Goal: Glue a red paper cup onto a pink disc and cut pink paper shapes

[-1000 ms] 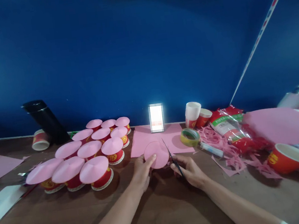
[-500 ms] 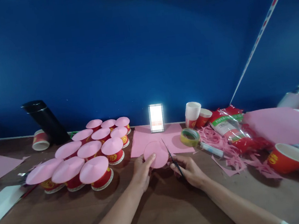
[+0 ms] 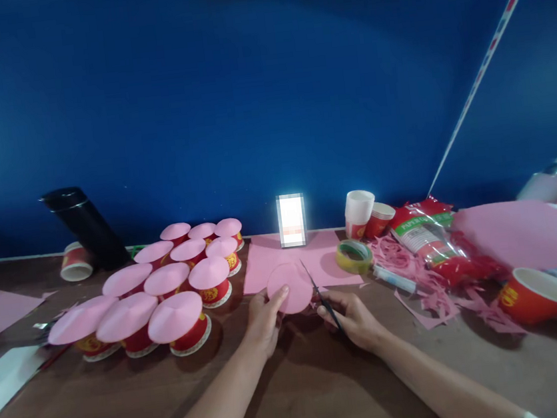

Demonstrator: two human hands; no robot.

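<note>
Between thumb and fingers, my left hand (image 3: 267, 319) pinches a round pink paper disc (image 3: 295, 286) by its lower left edge. A pair of dark scissors (image 3: 330, 307) is gripped in my right hand (image 3: 352, 320), its blades pointing up along the disc's right edge. Whether the blades touch the paper I cannot tell. Behind the disc lies a stack of pink paper sheets (image 3: 263, 254). To the left stand several red paper cups, each topped by a shallow pink paper cone (image 3: 176, 316).
A roll of tape (image 3: 354, 257), a glue tube (image 3: 394, 279) and pink paper scraps (image 3: 434, 295) lie to the right, by a red plastic bag (image 3: 437, 238). A red cup (image 3: 540, 294) lies tilted there. At the back left leans a black flask (image 3: 84, 224).
The disc and the scissors' tip have shifted very slightly to the left. Both hands keep their grip, and the rest looks the same.
</note>
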